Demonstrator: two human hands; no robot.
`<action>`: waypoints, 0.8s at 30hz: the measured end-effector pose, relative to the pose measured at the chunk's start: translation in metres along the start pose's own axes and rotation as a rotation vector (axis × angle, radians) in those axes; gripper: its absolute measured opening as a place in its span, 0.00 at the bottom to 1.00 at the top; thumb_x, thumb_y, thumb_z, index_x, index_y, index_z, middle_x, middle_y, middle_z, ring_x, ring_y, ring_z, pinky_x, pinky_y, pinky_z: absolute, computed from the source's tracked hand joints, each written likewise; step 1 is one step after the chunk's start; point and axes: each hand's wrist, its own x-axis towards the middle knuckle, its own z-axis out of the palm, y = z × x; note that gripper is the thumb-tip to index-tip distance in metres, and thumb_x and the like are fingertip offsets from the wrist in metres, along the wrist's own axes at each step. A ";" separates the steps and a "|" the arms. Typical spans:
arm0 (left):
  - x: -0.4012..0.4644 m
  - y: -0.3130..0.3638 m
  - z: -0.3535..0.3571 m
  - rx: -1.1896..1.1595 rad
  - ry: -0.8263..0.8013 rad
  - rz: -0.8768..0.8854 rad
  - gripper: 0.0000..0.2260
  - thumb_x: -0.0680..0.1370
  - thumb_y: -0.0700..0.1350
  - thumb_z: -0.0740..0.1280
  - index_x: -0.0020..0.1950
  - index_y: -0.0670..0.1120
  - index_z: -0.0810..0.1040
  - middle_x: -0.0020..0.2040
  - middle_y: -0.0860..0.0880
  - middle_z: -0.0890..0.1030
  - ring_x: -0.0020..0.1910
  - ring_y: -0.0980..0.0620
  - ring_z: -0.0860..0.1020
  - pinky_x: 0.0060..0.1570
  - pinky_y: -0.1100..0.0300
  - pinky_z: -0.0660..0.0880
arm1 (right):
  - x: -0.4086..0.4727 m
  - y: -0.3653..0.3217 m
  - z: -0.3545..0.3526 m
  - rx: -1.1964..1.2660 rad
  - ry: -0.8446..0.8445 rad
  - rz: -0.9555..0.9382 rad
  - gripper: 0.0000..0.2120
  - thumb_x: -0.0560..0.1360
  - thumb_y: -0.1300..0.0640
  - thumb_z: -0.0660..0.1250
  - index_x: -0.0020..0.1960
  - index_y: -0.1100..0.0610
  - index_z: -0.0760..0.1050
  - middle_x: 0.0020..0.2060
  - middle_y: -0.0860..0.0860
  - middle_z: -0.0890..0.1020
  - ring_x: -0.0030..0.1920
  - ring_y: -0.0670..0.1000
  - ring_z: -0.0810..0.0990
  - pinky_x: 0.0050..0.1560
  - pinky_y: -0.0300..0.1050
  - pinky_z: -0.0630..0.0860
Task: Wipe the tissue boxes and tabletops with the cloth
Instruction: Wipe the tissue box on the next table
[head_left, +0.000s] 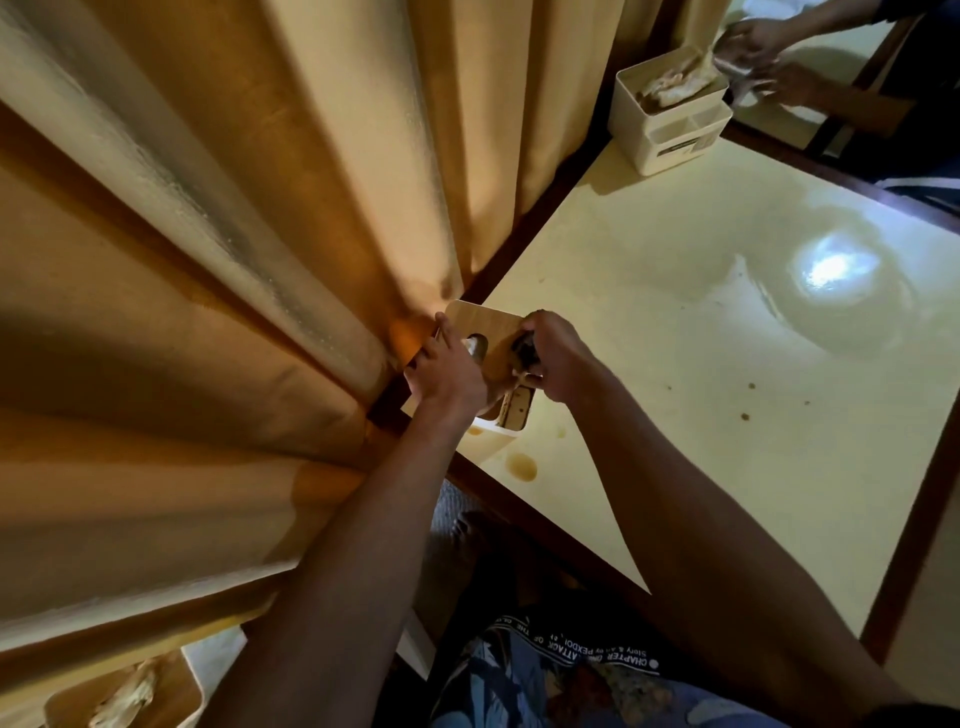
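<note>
A tissue box (485, 322) with a wooden lid and a white body stands at the near left corner of the cream tabletop (701, 312), against the curtain. My left hand (447, 371) grips the box's left side, fingers curled over the lid. My right hand (553, 358) holds a dark bunched cloth (525, 351) and presses it on the lid's right part. A second white tissue box (670, 111) stands open at the far corner with tissue showing inside.
Heavy tan curtain (208, 260) hangs along the table's left edge. Brown stains (522, 466) mark the tabletop near the box. Another person's hands (763, 57) work at a table beyond the far box. A third box (124, 693) sits at bottom left.
</note>
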 end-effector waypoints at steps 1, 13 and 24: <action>0.000 0.001 0.000 -0.007 -0.008 0.000 0.60 0.71 0.61 0.78 0.84 0.43 0.38 0.77 0.36 0.64 0.73 0.37 0.70 0.67 0.41 0.72 | 0.000 -0.003 0.002 0.009 -0.004 0.027 0.07 0.79 0.58 0.59 0.45 0.56 0.73 0.45 0.56 0.76 0.50 0.56 0.76 0.55 0.51 0.76; 0.000 0.001 0.003 -0.030 -0.008 0.001 0.64 0.67 0.73 0.74 0.84 0.45 0.37 0.79 0.36 0.62 0.75 0.36 0.67 0.70 0.40 0.68 | 0.011 -0.013 0.002 0.159 0.067 0.003 0.06 0.78 0.61 0.59 0.46 0.57 0.74 0.43 0.57 0.78 0.44 0.54 0.77 0.48 0.48 0.78; -0.003 0.002 0.002 -0.040 0.019 0.006 0.65 0.67 0.73 0.74 0.83 0.45 0.35 0.79 0.36 0.63 0.75 0.36 0.68 0.70 0.39 0.69 | 0.001 -0.022 -0.001 0.057 0.044 -0.032 0.06 0.79 0.61 0.59 0.49 0.59 0.74 0.41 0.58 0.79 0.40 0.55 0.79 0.37 0.45 0.78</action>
